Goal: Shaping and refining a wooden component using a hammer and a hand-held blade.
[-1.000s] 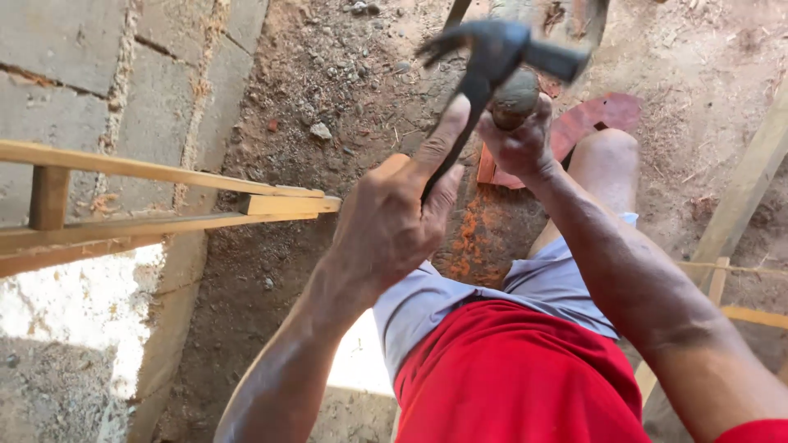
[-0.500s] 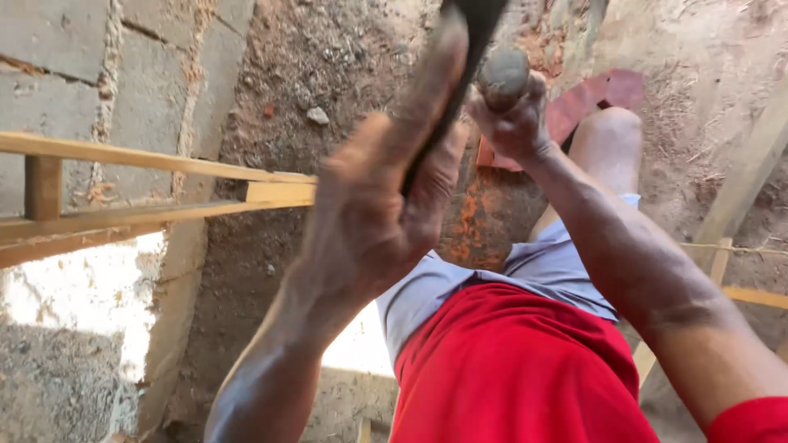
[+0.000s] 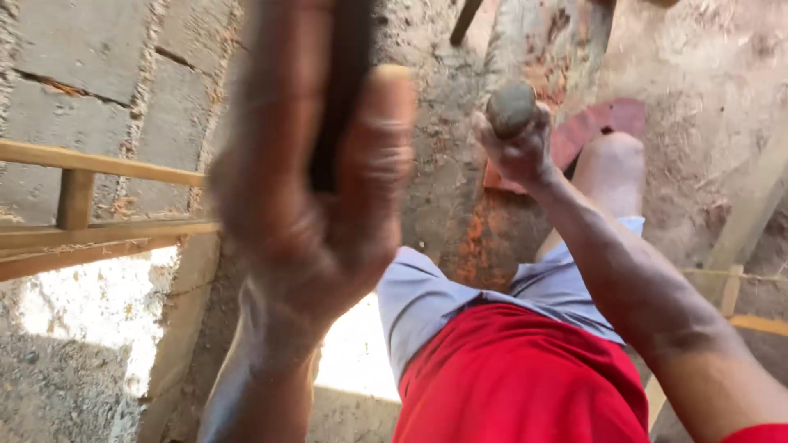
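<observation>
My left hand (image 3: pixel 312 221) is raised close to the camera and blurred, shut on the dark handle of a hammer (image 3: pixel 338 98); the hammer's head is out of view above the frame. Farther down, my right hand (image 3: pixel 524 160) grips a metal chisel (image 3: pixel 510 107) whose rounded grey top sticks out above the fingers. The chisel stands against a rust-stained wooden board (image 3: pixel 484 238) beside my bare knee (image 3: pixel 611 168). What the chisel's tip touches is hidden by my hand.
A red sandal (image 3: pixel 603 123) lies on the dirt ground behind the knee. Wooden rails (image 3: pixel 98 164) run along a grey block wall (image 3: pixel 82 74) at the left. Pale wooden slats (image 3: pixel 743 287) stand at the right. My red shirt and grey shorts fill the bottom.
My left hand has swung the hammer up and toward the camera, and its head has left the frame. The right hand keeps the chisel in place.
</observation>
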